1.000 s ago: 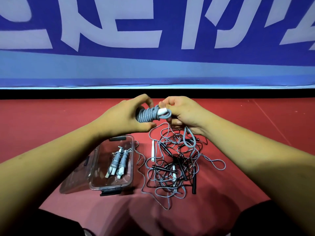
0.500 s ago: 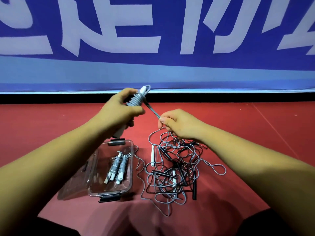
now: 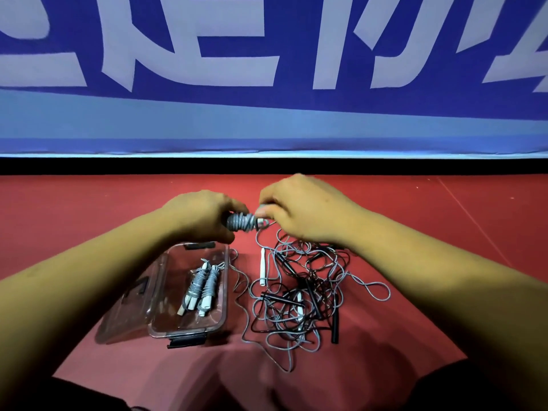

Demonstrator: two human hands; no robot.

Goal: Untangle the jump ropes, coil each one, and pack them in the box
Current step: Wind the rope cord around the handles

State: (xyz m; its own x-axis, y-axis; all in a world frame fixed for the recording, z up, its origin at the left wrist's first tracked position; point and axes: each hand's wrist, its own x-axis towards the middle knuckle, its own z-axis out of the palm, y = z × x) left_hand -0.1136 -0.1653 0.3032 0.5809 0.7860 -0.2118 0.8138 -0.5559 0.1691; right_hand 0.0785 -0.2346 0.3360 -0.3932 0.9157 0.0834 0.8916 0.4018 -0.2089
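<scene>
My left hand [image 3: 198, 216] grips a grey jump rope wound tightly round its white handles [image 3: 243, 222], held above the floor. My right hand [image 3: 305, 212] pinches the loose end of that rope at the bundle's right tip. Below them a tangle of grey and black jump ropes [image 3: 299, 295] lies on the red floor, with a white handle [image 3: 262, 266] at its left edge. To the left stands a clear plastic box [image 3: 222, 292], open, holding two coiled grey ropes [image 3: 200, 284].
The box's clear lid [image 3: 127, 310] leans at its left side. A black handle [image 3: 335, 321] lies at the tangle's right. A blue banner wall [image 3: 267, 84] stands behind the red floor. My dark-clothed knees show at the bottom corners.
My left hand has come down and right with the wound rope. My right hand rose from the tangle and met the bundle's tip, closing the gap between the two hands.
</scene>
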